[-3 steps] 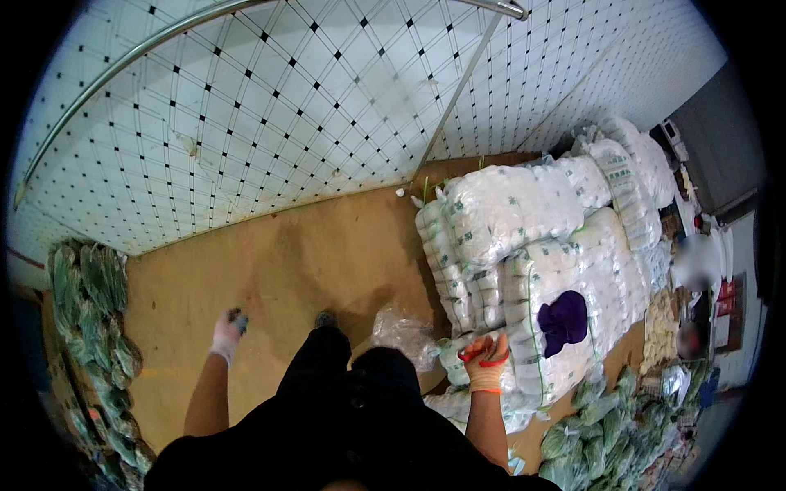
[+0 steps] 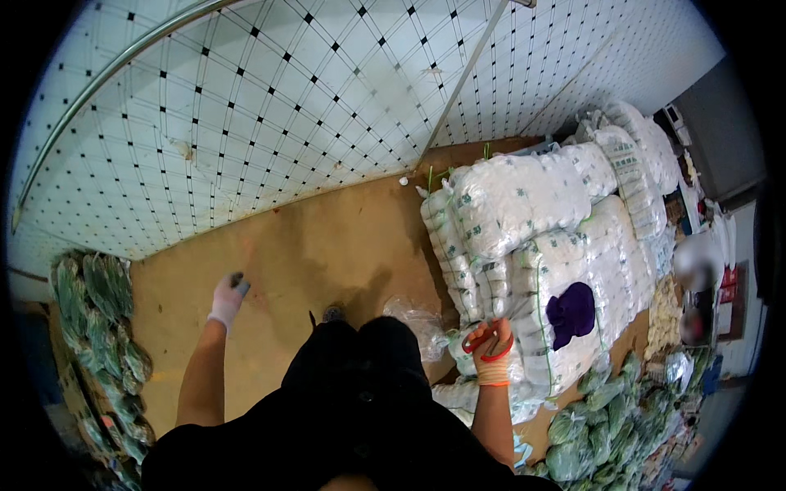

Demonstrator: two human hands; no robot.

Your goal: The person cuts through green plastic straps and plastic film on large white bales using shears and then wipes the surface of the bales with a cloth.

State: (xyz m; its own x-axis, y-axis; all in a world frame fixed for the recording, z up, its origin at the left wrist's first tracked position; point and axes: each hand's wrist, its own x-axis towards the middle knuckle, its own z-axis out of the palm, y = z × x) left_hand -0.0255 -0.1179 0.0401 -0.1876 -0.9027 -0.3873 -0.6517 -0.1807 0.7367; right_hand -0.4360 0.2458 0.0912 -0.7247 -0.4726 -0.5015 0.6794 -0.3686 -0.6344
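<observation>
My left hand [image 2: 228,299], in a white glove with dark fingertips, hangs over the brown floor at the left, holding nothing that I can see. Its fingers look loosely apart. My right hand [image 2: 491,358], in an orange and white glove, is closed around the red loop handles of scissors [image 2: 496,355]; the blades cannot be made out. It is just in front of the near side of a stack of white, clear-wrapped bales [image 2: 524,209] with green marks and green cords. A dark purple cloth [image 2: 571,315] lies on a bale to the right of that hand.
Crumpled clear plastic [image 2: 417,323] lies on the floor [image 2: 327,237] by my legs. Green bundles in plastic line the left side [image 2: 106,286] and the lower right [image 2: 594,425]. A white patterned wall [image 2: 327,106] with a metal rail [image 2: 123,61] stands ahead.
My left hand has swung slightly forward. The fingers of my right hand have curled a little around the red handles. The whole view has shifted slightly.
</observation>
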